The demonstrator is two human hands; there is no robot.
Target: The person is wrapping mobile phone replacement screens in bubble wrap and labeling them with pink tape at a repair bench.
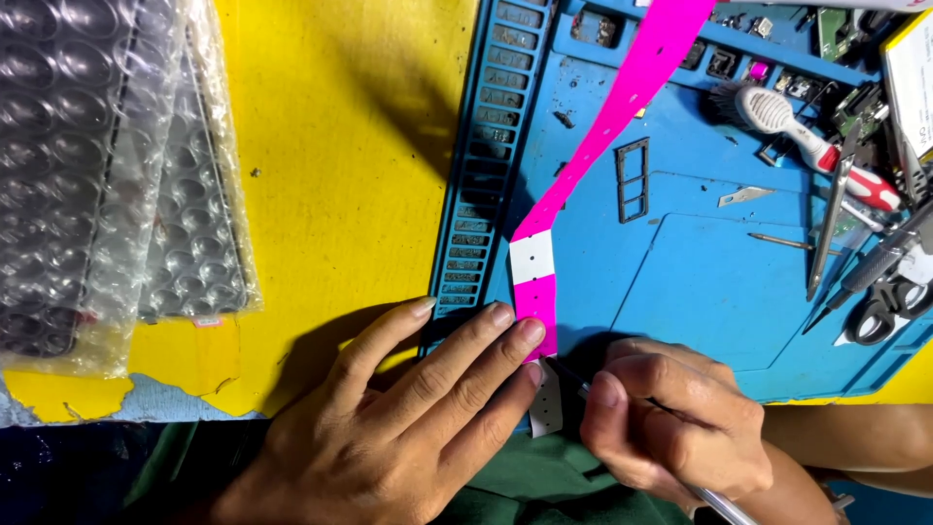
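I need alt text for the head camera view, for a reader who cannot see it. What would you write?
A person's left hand presses the end of a bright pink strip flat on a blue work mat, while the right hand holds a thin tool against it. A brush, tweezers and scissors lie at right; bubble-wrapped items lie at left on a yellow table.

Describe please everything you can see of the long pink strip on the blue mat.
The pink strip is a long, flat, bright magenta band, seemingly thin plastic, with a row of small holes along it. It runs diagonally from the top edge down across the blue work mat. A white section crosses it near the lower end. The left hand presses that end with its fingertips; the right hand holds a thin tool beside it.
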